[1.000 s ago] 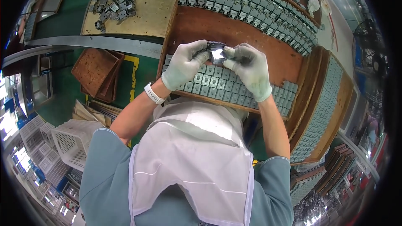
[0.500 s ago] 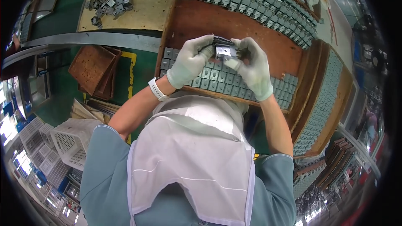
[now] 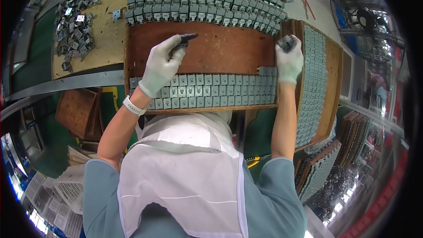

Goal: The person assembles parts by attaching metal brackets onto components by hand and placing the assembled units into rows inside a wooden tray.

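Left hand (image 3: 164, 64): gloved, left of centre in the frame; its thumb and fingers are closed around a dark slim tool (image 3: 189, 37), whose end points toward the right of the frame; the tool's exact kind cannot be told. Right hand (image 3: 290, 59): gloved, right of centre; its fingers are curled around a grey metal part (image 3: 287, 43), which lies over the right end of the wooden tray (image 3: 211, 46), near the stacked tray (image 3: 335, 72) at the right of the frame.

Hazards, by cause:

1. Dropped part: the right fingers cover much of the part, so the firmness of the grip cannot be judged; a smooth glove surface could let it slip into the gap beside the tray wall.

2. Disturbed rows: the lower block of grey parts (image 3: 198, 91) sits close below both hands; a low wrist or cuff could knock units out of line; the short row of parts (image 3: 267, 71) just beside the right hand is the most exposed.

3. Tool contact: the tool's end projects beyond the left fingers; a careless swing toward the upper rows of parts (image 3: 207, 6) could scratch or tip them.

4. Mixing: the loose pile of parts (image 3: 77, 35), upper left, is jumbled; a stray piece could be confused with arranged ones.
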A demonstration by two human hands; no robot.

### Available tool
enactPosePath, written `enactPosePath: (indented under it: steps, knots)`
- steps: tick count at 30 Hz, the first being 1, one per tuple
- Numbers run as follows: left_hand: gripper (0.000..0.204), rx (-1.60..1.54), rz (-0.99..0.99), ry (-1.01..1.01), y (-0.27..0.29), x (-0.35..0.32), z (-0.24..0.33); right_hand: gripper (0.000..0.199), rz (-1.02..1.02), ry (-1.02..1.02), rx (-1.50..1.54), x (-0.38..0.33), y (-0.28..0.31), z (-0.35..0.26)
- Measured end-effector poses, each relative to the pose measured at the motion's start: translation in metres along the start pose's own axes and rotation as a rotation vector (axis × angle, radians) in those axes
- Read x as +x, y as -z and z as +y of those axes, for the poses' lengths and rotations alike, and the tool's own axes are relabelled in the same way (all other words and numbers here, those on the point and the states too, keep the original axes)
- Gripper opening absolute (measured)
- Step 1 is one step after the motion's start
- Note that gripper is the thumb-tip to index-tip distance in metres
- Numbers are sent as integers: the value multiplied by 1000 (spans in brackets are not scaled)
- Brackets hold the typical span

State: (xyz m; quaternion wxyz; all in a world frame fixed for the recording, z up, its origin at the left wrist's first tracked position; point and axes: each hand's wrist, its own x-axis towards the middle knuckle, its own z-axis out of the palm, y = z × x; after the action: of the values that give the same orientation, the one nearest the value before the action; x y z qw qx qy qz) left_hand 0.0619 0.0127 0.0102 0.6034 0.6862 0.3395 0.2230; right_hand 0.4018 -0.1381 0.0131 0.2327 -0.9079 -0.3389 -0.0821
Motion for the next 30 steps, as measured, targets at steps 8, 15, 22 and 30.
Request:
enactPosePath:
  steps: [8,15,22,30]
  knots:
    - [29,131,-62,-156,5,-14,2,69,-90,196,-143,33,-42,0]
    - [42,508,570,-391,136,18,-41,51,-112,382,227,-5,27,-7]
    - [57,1240,282,-257,180,74,-95,23,-1026,382,-56,-1,45,-31]
    - [38,975,537,-208,161,46,-65,28,-1082,477,147,-3,39,8]
